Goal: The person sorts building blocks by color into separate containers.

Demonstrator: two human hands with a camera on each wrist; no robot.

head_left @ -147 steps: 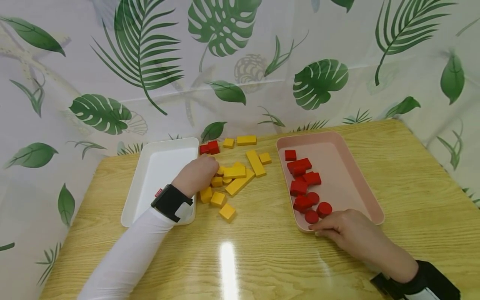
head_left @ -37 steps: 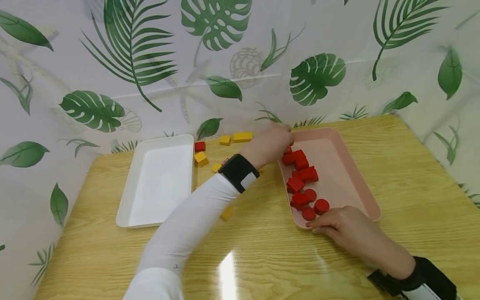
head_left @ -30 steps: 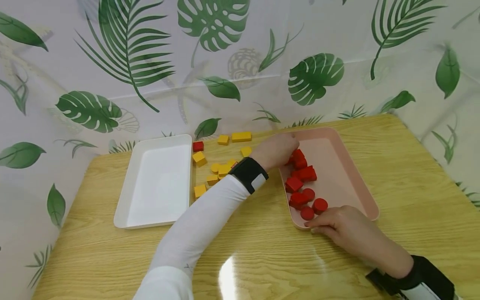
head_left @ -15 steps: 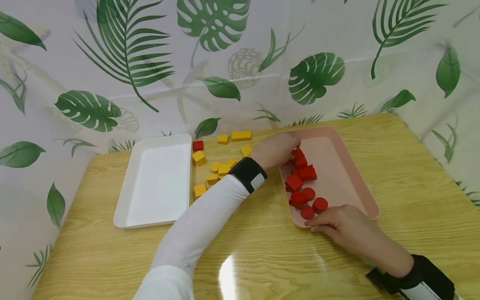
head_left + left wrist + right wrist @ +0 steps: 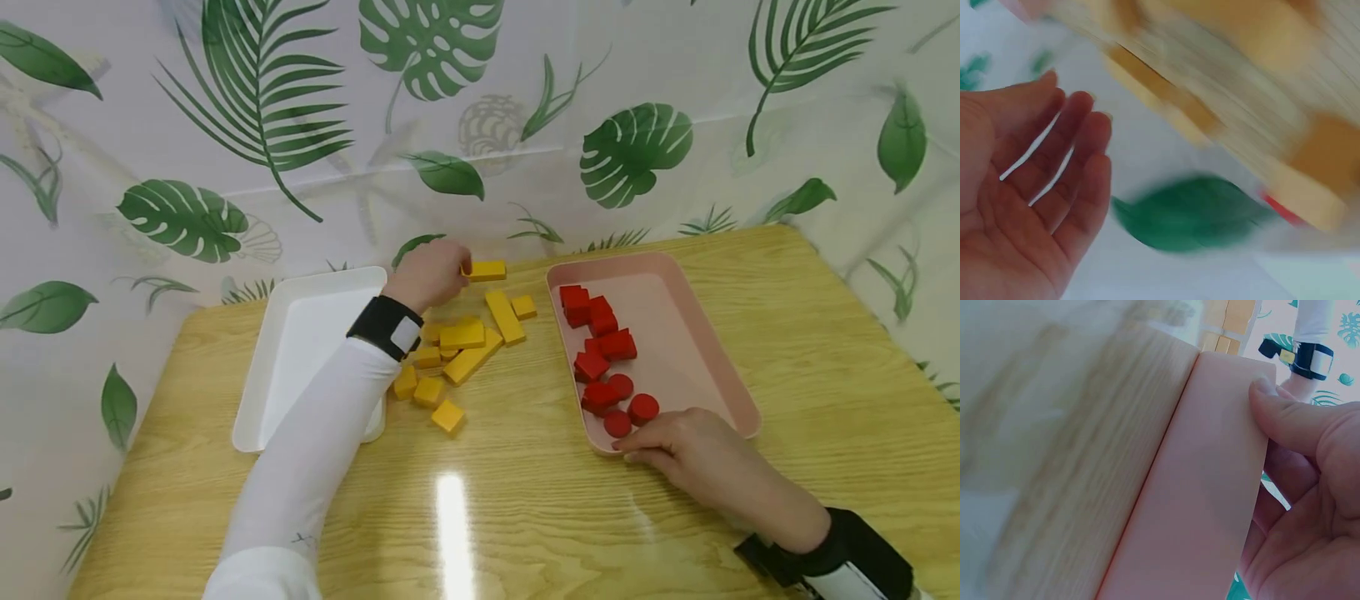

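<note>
My left hand point(image 5: 426, 275) hovers at the back of the table over the yellow blocks point(image 5: 471, 360). In the left wrist view its fingers point(image 5: 1069, 147) are loosely bent and hold nothing. Past them a red block point(image 5: 1282, 208) shows partly behind a yellow block point(image 5: 1310, 187); the head view hides it behind the hand. My right hand point(image 5: 701, 454) pinches the near rim of the pink tray point(image 5: 693, 358), thumb outside the wall in the right wrist view. Red blocks point(image 5: 617, 345) lie along that tray's left side, with round red pieces point(image 5: 643, 408) at the near end.
A white tray point(image 5: 288, 358) stands at the left, partly under my left forearm. A long yellow block point(image 5: 487, 270) lies at the table's back edge, before a leaf-patterned cloth point(image 5: 525, 192). Bare wood point(image 5: 525, 500) spans the front of the table point(image 5: 825, 358).
My left hand has left the pink tray's far left corner and swung left over the yellow blocks. Another red block now sits in that corner. My right hand keeps its grip on the rim.
</note>
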